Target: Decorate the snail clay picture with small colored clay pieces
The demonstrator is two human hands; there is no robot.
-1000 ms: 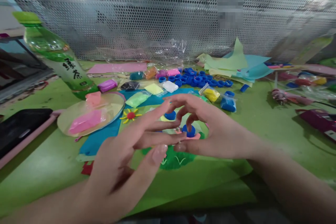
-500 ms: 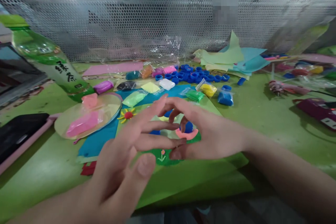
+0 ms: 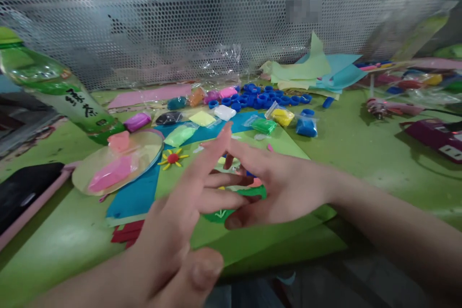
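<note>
My left hand (image 3: 180, 211) is raised over the green paper (image 3: 249, 255), its fingers spread and the thumb apart. Opposite it, my right hand (image 3: 288, 183) has loosely curved fingers. The two index fingers meet at their tips; I cannot make out anything between them. Other fingers of both hands overlap lower down. Beneath them the paper bears a clay picture: a sun (image 3: 173, 158) with a red centre and yellow rays, a dark green patch (image 3: 216, 215), and blue and pink pieces mostly hidden by my fingers.
Several clay packets (image 3: 180, 134) and a heap of blue rings (image 3: 260, 98) lie behind the paper. On the left are a tea bottle (image 3: 79, 101), a round plate (image 3: 144, 154) with pink clay, and a phone (image 3: 29, 192). A purple power strip (image 3: 433, 137) is at right.
The view has shifted slightly. My hands have drawn closer together, the left moving rightward, and they cover more of the blue and pink pieces.
</note>
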